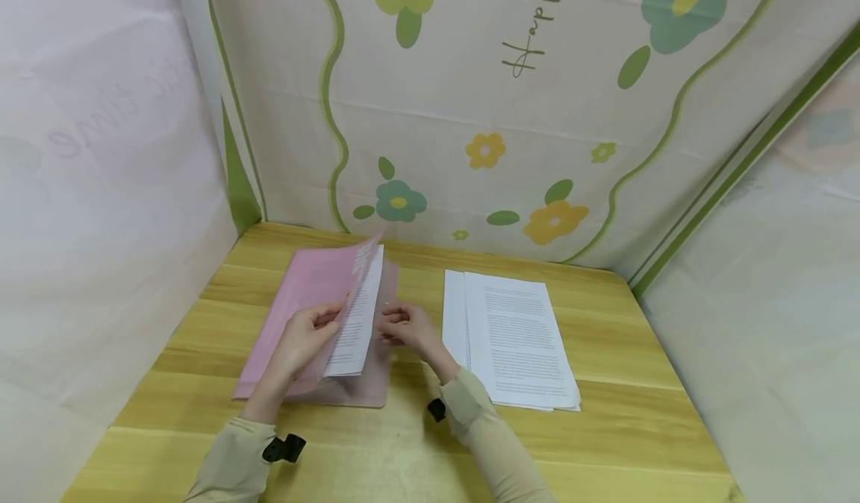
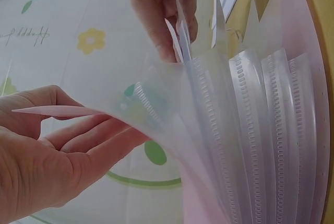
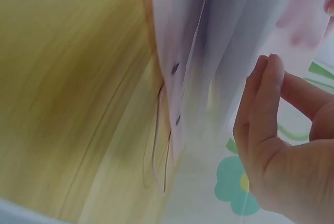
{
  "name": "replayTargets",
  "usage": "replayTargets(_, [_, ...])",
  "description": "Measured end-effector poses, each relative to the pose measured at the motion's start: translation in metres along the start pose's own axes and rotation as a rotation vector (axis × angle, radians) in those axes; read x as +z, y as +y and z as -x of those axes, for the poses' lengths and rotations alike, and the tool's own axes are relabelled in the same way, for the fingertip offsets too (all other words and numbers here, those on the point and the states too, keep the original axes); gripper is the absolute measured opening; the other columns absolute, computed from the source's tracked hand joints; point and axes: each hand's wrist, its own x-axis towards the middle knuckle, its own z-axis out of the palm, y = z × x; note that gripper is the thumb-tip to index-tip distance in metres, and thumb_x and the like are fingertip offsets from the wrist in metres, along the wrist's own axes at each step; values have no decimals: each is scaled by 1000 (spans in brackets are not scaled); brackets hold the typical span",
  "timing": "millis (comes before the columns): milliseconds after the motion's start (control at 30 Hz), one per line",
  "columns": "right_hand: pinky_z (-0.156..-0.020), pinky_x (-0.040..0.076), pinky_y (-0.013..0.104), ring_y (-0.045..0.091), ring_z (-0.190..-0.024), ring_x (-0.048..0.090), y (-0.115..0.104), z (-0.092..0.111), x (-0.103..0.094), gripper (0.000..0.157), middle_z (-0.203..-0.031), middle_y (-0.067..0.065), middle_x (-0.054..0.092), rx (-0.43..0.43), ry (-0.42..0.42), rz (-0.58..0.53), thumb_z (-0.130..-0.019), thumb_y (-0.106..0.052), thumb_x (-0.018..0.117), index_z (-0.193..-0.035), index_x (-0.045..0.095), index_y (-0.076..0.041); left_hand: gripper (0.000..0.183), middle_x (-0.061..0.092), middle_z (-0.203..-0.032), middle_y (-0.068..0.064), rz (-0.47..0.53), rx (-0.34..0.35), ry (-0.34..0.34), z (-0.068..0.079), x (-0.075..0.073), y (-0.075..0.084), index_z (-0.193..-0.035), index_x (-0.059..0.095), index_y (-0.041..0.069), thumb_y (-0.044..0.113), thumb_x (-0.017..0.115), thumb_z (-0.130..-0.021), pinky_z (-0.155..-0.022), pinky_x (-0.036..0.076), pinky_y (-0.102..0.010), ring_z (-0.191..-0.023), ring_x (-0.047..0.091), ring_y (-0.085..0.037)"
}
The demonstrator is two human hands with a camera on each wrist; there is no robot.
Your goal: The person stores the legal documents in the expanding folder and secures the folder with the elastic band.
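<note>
A pink expanding file folder lies partly opened on the left of the table, its translucent pockets fanned out. My left hand holds the raised pink cover between thumb and fingers. Printed sheets show inside the folder, behind that cover. At the folder's right side, my right hand has thumb and fingertips together at the edge of a translucent pocket, which it seems to pinch. An elastic cord hangs from the folder's back cover. To the right lies a stack of printed papers.
The wooden table is enclosed by pale cloth walls, with a flower-printed cloth at the back. Black wrist cameras sit at both sleeves.
</note>
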Motion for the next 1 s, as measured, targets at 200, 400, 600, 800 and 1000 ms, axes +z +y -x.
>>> replayTargets(200, [-77, 61, 41, 30, -84, 75, 5, 5, -15, 43, -109, 24, 67, 1, 23, -12, -89, -7, 69, -127, 57, 10, 44, 61, -134, -26, -11, 14, 1, 1, 0, 1, -137, 54, -6, 1, 54, -93, -95, 52, -36, -120, 62, -37])
replayTargets(400, [-83, 59, 48, 40, -93, 72, 11, 10, -33, 48, -113, 24, 65, -7, 44, 16, -89, -9, 71, -130, 54, 10, 45, 60, -135, -26, -5, 3, -4, 0, 1, 1, -137, 54, -6, 2, 53, -93, -96, 51, -37, -121, 61, -37])
replayTargets(600, [-81, 60, 44, 35, -93, 73, 18, 15, -52, 51, -115, 25, 66, -20, 58, 76, -90, -13, 71, -133, 53, 8, 43, 61, -133, -28, 2, -8, -7, 0, 2, 0, -136, 54, -8, 2, 54, -94, -95, 52, -33, -121, 61, -37])
replayTargets(800, [-79, 61, 41, 32, -90, 74, 24, 21, -72, 50, -114, 25, 66, -5, 103, 101, -89, -12, 71, -132, 54, 8, 43, 62, -132, -28, -3, -6, -4, 2, 3, 1, -134, 56, -8, 3, 56, -93, -93, 51, -29, -121, 62, -36])
replayTargets(1000, [-75, 61, 39, 32, -88, 74, 29, 27, -91, 47, -111, 23, 69, 37, 184, 120, -87, -12, 73, -129, 57, 6, 43, 62, -131, -28, -1, 0, -12, 2, 4, 1, -135, 56, -8, 3, 56, -93, -92, 51, -25, -121, 62, -36])
